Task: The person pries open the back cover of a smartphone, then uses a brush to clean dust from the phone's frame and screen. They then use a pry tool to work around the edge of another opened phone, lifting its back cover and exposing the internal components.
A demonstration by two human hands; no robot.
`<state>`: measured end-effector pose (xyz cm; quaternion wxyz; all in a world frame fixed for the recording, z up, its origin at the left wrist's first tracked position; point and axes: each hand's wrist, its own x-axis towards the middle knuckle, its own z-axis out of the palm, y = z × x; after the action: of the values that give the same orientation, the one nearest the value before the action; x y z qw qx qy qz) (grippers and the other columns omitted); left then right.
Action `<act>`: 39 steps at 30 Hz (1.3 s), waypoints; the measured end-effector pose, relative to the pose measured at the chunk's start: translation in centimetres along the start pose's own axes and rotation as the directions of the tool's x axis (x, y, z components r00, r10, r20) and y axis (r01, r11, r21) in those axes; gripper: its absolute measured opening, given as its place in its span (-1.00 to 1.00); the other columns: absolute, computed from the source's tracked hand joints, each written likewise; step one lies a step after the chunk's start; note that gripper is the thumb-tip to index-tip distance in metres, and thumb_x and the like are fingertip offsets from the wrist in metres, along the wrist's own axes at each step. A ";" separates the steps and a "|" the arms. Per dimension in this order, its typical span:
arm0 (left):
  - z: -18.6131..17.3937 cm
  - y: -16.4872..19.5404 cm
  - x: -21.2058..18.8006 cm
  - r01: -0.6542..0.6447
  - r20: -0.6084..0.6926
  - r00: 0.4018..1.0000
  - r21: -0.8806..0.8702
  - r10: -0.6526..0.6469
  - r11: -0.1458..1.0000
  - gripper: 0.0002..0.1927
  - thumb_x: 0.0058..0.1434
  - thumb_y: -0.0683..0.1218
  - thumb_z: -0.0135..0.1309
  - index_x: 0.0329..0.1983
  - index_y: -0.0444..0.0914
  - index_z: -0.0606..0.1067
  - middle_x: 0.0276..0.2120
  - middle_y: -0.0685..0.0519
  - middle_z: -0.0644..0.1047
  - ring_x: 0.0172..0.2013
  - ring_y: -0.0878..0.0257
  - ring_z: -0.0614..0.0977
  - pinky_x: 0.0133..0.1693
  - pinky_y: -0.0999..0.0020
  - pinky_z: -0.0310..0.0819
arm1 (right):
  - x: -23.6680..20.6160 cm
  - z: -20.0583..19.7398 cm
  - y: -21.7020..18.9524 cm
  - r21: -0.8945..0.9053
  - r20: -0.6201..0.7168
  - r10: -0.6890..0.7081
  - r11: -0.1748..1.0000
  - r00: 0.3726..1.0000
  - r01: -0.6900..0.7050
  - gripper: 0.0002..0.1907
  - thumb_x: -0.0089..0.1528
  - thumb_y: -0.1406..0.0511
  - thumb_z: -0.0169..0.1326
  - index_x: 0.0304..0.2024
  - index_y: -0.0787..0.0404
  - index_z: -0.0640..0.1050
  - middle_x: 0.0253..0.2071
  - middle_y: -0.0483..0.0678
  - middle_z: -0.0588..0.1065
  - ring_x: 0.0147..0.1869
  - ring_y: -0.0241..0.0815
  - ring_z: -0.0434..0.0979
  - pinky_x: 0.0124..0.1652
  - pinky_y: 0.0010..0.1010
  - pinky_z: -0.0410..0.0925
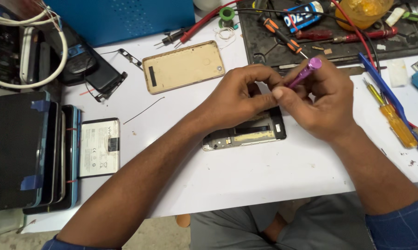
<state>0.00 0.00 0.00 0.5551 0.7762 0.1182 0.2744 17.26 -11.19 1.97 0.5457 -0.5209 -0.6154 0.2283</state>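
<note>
Lying under both hands' fingers (277,93): opened phone (246,134).

Both forearms bare to above the elbow. Left sleeve (56,243): dark blue fabric, only an edge visible at the lower frame border. Right sleeve (403,227): blue fabric with a fine checked line pattern, pushed up the arm. Grey trousers (273,227), creased across the lap. No rings or wristwear seen.

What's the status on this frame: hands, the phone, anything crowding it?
Right hand grips purple screwdriver. Left hand pinches at its tip, over opened phone frame on white table. Gold back cover lies apart, nothing crowding.
</note>
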 end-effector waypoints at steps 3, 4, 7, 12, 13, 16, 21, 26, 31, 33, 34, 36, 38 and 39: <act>0.1 0.5 0.3 0.033 0.006 0.999 -0.062 -0.033 0.997 -0.77 0.29 -0.09 0.22 -0.05 -0.27 0.56 -0.23 0.14 0.59 -0.48 0.51 0.49 -0.47 0.54 0.44 | 0.2 -0.6 -0.3 0.032 0.046 -0.100 0.995 0.994 0.098 -0.85 0.26 0.38 0.10 -0.15 0.37 0.51 -0.27 -0.04 0.53 -0.28 -0.46 0.51 -0.27 -0.65 0.38; 0.0 0.6 0.3 0.057 0.009 0.998 -0.099 -0.057 0.993 -0.74 0.27 -0.08 0.22 -0.02 -0.26 0.54 -0.24 0.15 0.58 -0.50 0.52 0.52 -0.49 0.55 0.46 | 0.3 -0.7 -0.2 0.013 0.059 -0.139 0.990 0.989 0.138 -0.84 0.27 0.39 0.06 -0.15 0.40 0.52 -0.25 -0.01 0.53 -0.24 -0.43 0.54 -0.23 -0.63 0.41; 0.0 0.9 0.3 0.077 0.009 0.997 -0.071 -0.077 0.994 -0.79 0.26 -0.10 0.23 -0.10 -0.27 0.57 -0.25 0.14 0.60 -0.53 0.52 0.49 -0.52 0.56 0.39 | 0.1 -1.0 0.2 0.009 0.087 -0.153 0.988 0.984 0.152 -0.86 0.42 0.38 0.14 -0.04 0.39 0.55 -0.27 0.00 0.57 -0.27 -0.44 0.55 -0.26 -0.68 0.39; 0.1 0.6 0.6 0.038 0.000 0.999 0.014 -0.038 0.999 -0.81 0.20 -0.13 0.29 -0.16 -0.26 0.59 -0.24 0.12 0.61 -0.54 0.50 0.43 -0.52 0.55 0.34 | -0.2 -1.6 1.2 -0.113 0.054 -0.126 0.985 0.991 0.132 -0.81 0.38 0.37 0.24 -0.23 0.35 0.51 -0.41 -0.09 0.51 -0.41 -0.45 0.45 -0.42 -0.69 0.28; 0.1 0.4 0.6 0.035 0.001 0.999 0.012 -0.035 0.999 -0.82 0.20 -0.13 0.29 -0.16 -0.26 0.59 -0.24 0.12 0.61 -0.54 0.50 0.43 -0.52 0.55 0.35 | -0.1 -1.6 1.3 -0.138 0.038 -0.114 0.983 0.993 0.119 -0.79 0.36 0.37 0.26 -0.27 0.34 0.49 -0.45 -0.11 0.47 -0.44 -0.46 0.40 -0.44 -0.68 0.24; 0.3 0.0 0.7 -0.029 -0.013 0.999 0.020 0.029 0.999 -0.82 0.24 -0.12 0.27 -0.13 -0.25 0.60 -0.21 0.12 0.61 -0.47 0.50 0.49 -0.45 0.55 0.43 | 0.0 -1.5 1.3 -0.196 -0.021 -0.067 0.979 0.998 0.061 -0.75 0.26 0.37 0.30 -0.36 0.30 0.45 -0.58 -0.17 0.34 -0.52 -0.46 0.24 -0.49 -0.63 0.09; -0.1 -0.4 0.5 0.011 -0.016 1.000 -0.005 -0.011 1.000 -0.82 0.29 -0.07 0.25 -0.14 -0.26 0.60 -0.22 0.11 0.61 -0.46 0.48 0.53 -0.44 0.52 0.46 | 0.4 -0.7 -0.1 0.008 0.029 -0.077 0.997 0.997 0.077 -0.81 0.30 0.34 0.20 -0.13 0.31 0.48 -0.32 -0.17 0.50 -0.32 -0.49 0.48 -0.31 -0.69 0.34; 0.1 -0.5 0.6 0.009 -0.033 0.999 -0.011 -0.009 1.000 -0.78 0.26 -0.06 0.27 -0.11 -0.26 0.61 -0.21 0.11 0.60 -0.44 0.47 0.56 -0.43 0.52 0.50 | 0.7 -0.7 -0.7 -0.138 0.033 -0.108 0.984 0.994 0.111 -0.86 0.34 0.38 0.14 -0.16 0.39 0.54 -0.28 -0.03 0.55 -0.30 -0.36 0.52 -0.31 -0.61 0.37; 0.2 -0.3 0.6 -0.042 -0.049 0.998 0.035 0.044 0.999 -0.77 0.22 -0.08 0.31 -0.12 -0.27 0.63 -0.21 0.10 0.61 -0.39 0.45 0.58 -0.36 0.51 0.54 | 0.6 -0.7 -0.3 -0.302 0.069 -0.192 0.931 0.979 0.204 -0.84 0.36 0.36 0.17 -0.20 0.39 0.53 -0.38 -0.03 0.53 -0.40 -0.35 0.51 -0.36 -0.56 0.35; 0.3 -0.3 0.5 -0.004 -0.050 0.999 0.025 0.005 1.000 -0.77 0.21 -0.08 0.31 -0.13 -0.27 0.62 -0.24 0.11 0.62 -0.42 0.45 0.57 -0.39 0.50 0.52 | 0.5 -0.5 -0.2 -0.369 0.067 -0.202 0.905 0.977 0.212 -0.82 0.37 0.36 0.20 -0.20 0.40 0.53 -0.39 -0.01 0.53 -0.43 -0.32 0.48 -0.43 -0.56 0.32; 0.3 -0.3 0.5 0.014 -0.051 0.999 0.021 -0.013 1.000 -0.77 0.21 -0.08 0.31 -0.13 -0.27 0.62 -0.26 0.11 0.62 -0.44 0.44 0.56 -0.41 0.49 0.51 | 0.5 -0.5 -0.1 -0.402 0.066 -0.209 0.889 0.976 0.217 -0.82 0.38 0.36 0.21 -0.21 0.41 0.53 -0.40 0.00 0.52 -0.44 -0.30 0.46 -0.46 -0.56 0.30; 0.3 -0.5 0.6 -0.005 -0.063 0.998 0.038 0.008 0.999 -0.76 0.19 -0.08 0.34 -0.15 -0.28 0.61 -0.28 0.11 0.62 -0.42 0.44 0.59 -0.39 0.49 0.53 | 0.4 -0.5 -0.1 -0.458 0.092 -0.191 0.863 0.977 0.212 -0.79 0.37 0.36 0.25 -0.25 0.40 0.52 -0.44 0.00 0.51 -0.50 -0.32 0.45 -0.47 -0.55 0.28; 0.3 -0.7 0.6 -0.007 -0.068 0.998 0.032 0.009 0.999 -0.76 0.18 -0.09 0.34 -0.16 -0.28 0.61 -0.29 0.11 0.63 -0.42 0.44 0.60 -0.39 0.49 0.55 | 0.4 -0.4 0.0 -0.451 0.094 -0.181 0.869 0.979 0.204 -0.78 0.37 0.36 0.26 -0.26 0.40 0.51 -0.44 -0.01 0.50 -0.52 -0.34 0.44 -0.48 -0.56 0.28; 0.3 -0.8 0.5 0.001 -0.066 0.998 0.018 0.000 1.000 -0.77 0.18 -0.10 0.33 -0.16 -0.29 0.61 -0.29 0.11 0.63 -0.42 0.43 0.60 -0.39 0.48 0.55 | 0.3 -0.3 0.0 -0.415 0.082 -0.179 0.888 0.980 0.197 -0.79 0.37 0.36 0.25 -0.24 0.40 0.51 -0.43 -0.01 0.50 -0.51 -0.36 0.44 -0.47 -0.58 0.28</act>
<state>0.70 0.32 -0.64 0.5441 0.7717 0.1390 0.2986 17.60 -11.00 2.20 0.4268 -0.5596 -0.7088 0.0471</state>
